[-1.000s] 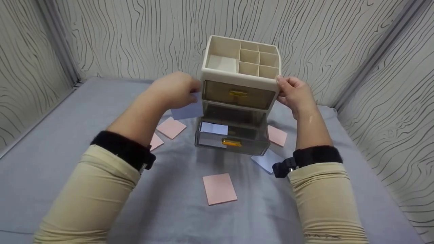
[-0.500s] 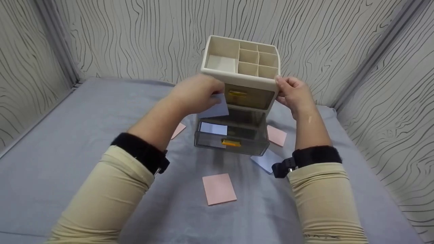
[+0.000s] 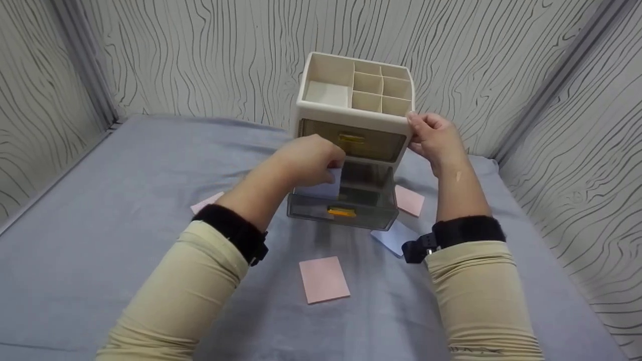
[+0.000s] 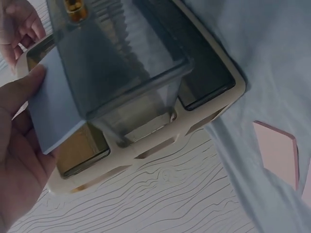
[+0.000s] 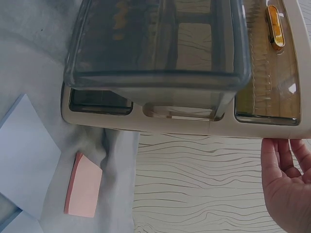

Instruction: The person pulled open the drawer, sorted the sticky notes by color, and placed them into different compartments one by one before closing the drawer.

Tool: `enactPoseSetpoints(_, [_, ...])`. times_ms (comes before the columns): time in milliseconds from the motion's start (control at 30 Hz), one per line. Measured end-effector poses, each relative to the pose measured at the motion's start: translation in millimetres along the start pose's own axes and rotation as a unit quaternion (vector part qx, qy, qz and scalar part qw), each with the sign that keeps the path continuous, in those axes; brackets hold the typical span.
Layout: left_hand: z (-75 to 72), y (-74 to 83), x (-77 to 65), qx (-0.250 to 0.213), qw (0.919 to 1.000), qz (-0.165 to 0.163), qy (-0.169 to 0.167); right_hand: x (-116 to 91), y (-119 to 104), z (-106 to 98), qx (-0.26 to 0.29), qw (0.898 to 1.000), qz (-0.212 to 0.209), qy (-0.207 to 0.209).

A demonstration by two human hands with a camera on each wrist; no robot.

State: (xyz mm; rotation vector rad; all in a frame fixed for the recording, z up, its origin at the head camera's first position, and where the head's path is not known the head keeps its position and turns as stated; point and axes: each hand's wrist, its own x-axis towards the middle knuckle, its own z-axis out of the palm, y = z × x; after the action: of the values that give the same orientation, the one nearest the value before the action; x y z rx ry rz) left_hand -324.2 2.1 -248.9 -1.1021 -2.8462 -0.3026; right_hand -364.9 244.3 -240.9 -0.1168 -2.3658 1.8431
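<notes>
A cream desk organizer [image 3: 357, 111] stands on the cloth, its smoky see-through middle drawer [image 3: 368, 213] pulled out toward me. My left hand [image 3: 311, 161] pinches a pale blue pad of notes [image 4: 56, 104] between thumb and fingers. In the head view that pad hangs at the left part of the open drawer, behind its front panel. The other blue pad inside the drawer is hidden now. My right hand [image 3: 435, 138] touches the organizer's upper right side with its fingertips, fingers fairly straight, as the right wrist view also shows.
Pink note pads lie around: one in front [image 3: 324, 280], one at the organizer's right [image 3: 410, 200], and one at the left [image 3: 206, 201] partly behind my forearm. Blue pads [image 5: 26, 160] lie at the right. The organizer's top has several compartments. A wood-patterned wall [image 3: 200, 60] stands behind.
My left hand has moved right and then down with the blue pad, from beside the organizer to the open drawer. The right hand and the organizer stay in place.
</notes>
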Motion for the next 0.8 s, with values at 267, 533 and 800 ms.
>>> enactPoseSetpoints(267, [14.3, -4.8, 6.7, 0.002, 0.9992, -0.017, -0.035, 1.1, -0.2, 0.7, 0.016, 1.0, 0.001, -0.003])
enactPoseSetpoints(533, [20.6, -10.5, 10.2, -0.022, 0.9983, -0.05, -0.023, 1.1, 1.2, 0.4, 0.013, 1.0, -0.004, -0.003])
enactPoseSetpoints(800, [27.5, -13.6, 14.5, -0.015, 0.9985, -0.043, -0.028, 0.8, 1.6, 1.2, 0.005, 1.0, -0.008, 0.005])
